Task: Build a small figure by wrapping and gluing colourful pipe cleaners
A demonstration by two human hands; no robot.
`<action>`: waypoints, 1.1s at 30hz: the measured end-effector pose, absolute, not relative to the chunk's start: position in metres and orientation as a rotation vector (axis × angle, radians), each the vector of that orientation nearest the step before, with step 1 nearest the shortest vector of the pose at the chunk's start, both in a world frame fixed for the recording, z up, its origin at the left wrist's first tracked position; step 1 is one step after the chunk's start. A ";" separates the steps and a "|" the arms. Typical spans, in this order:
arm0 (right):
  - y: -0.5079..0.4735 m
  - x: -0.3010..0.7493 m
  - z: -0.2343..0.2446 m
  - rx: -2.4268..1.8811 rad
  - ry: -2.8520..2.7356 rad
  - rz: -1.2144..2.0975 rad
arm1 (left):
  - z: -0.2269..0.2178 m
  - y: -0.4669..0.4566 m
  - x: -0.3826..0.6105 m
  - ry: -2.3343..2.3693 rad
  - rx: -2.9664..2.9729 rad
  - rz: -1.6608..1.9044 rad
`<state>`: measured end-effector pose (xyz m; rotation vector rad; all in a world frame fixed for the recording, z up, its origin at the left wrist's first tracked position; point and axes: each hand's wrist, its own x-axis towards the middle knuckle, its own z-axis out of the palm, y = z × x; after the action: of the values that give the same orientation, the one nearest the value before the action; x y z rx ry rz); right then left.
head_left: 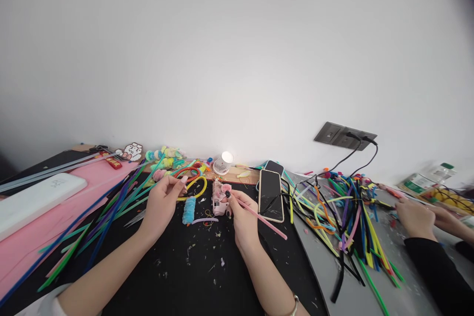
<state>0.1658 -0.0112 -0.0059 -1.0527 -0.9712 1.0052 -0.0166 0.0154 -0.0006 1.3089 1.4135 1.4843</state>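
Note:
My right hand (242, 215) holds a pink pipe cleaner (264, 219) that runs down to the right; its coiled end (225, 188) sits at my fingertips. My left hand (163, 201) pinches something small and pink near a yellow pipe cleaner loop (200, 188). Between my hands on the black mat (192, 276) lie a pink glue gun (217, 200), a blue fuzzy coil (188, 210) and a short lilac piece (205, 220). Small scraps dot the mat.
Long green, blue and purple pipe cleaners (111, 212) fan out at left over pink sheets (33, 237). Two phones (270, 194) lie right of my hands. A tangled pile of pipe cleaners (348, 212) covers the grey table, where another person's hands (416, 217) work. Cables run to a wall socket (344, 136).

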 end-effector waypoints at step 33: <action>-0.010 0.166 -0.010 -1.055 -1.007 1.004 | 0.003 0.013 -0.017 1.759 1.905 0.890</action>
<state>0.1660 -0.0099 -0.0098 -1.0548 -1.0073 1.0043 -0.0172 0.0128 0.0025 1.9051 1.7592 0.8897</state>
